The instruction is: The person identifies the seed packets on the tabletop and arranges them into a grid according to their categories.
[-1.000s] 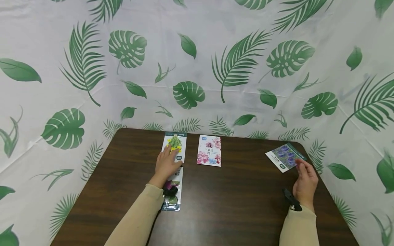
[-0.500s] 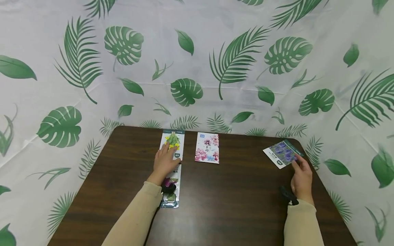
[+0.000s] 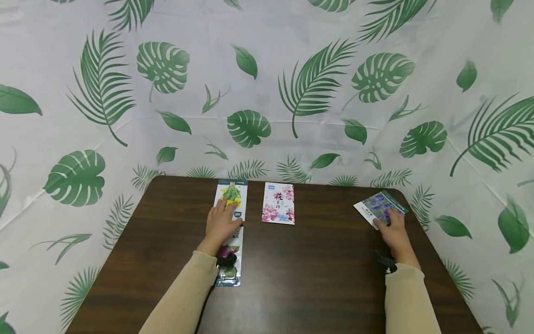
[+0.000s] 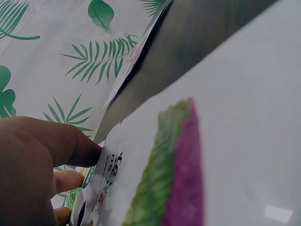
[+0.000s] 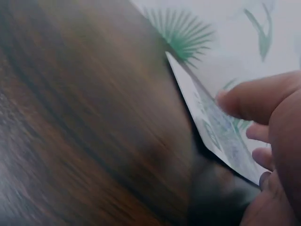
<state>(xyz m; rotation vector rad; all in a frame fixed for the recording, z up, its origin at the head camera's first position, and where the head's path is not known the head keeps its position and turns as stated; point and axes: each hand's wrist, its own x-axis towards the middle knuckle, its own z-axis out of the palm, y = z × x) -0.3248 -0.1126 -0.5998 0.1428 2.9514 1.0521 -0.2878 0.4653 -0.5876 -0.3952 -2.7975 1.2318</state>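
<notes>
My left hand (image 3: 219, 225) rests on a seed packet with yellow flowers (image 3: 239, 197), its fingers spread over the lower left part. Under that wrist lies a packet with a purple and green leaf picture (image 3: 234, 246), partly hidden by the wrist; it looms large in the left wrist view. At the right, my right hand (image 3: 394, 232) reaches over a packet with purple flowers (image 3: 377, 204), which lies at a slant. In the right wrist view the thumb (image 5: 240, 100) stands apart from the other fingers over this packet (image 5: 200, 110).
Between the hands, near the back edge, a packet with pink blossoms (image 3: 278, 203) lies on the dark wooden table (image 3: 308, 269). A white cloth with green leaves (image 3: 200, 60) hangs behind the table and at its sides. Black wrist straps (image 3: 226, 260) are worn on both wrists.
My right hand has shifted left from the purple-flower packet's right side to lie over it, thumb now at its near edge. The left hand stays on the yellow-flower packet. The view has shifted slightly.
</notes>
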